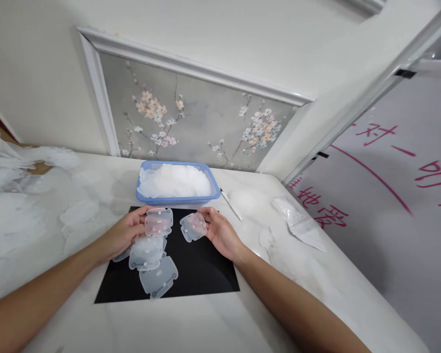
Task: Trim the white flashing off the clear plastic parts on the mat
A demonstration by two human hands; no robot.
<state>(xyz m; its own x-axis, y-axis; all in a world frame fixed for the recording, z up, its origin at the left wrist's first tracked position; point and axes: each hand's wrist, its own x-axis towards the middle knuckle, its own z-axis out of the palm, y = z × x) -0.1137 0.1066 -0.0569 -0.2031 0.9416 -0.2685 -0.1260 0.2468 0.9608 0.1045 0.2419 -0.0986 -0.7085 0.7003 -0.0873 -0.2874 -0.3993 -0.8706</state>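
My left hand (134,230) is closed on a translucent plastic piece (159,222), roughly square with rounded corners and small slots. Its thumb and fingers grip the left edge. A similar plastic sheet is pinched at its right edge by my right hand (220,231); this second piece (193,227) is tilted above the black mat (202,274). Below my left hand, several more such pieces (158,275) lie overlapping on the mat's left part. My fingertips behind both held pieces show through only faintly.
A blue basket (178,200) full of whitish translucent pieces stands behind the mat. Beside it lies a slim white pen-like tool (231,205). A clear plastic bag (303,223) is at the right. Heaps of translucent pieces (11,220) cover the left of the marbled table (279,274).
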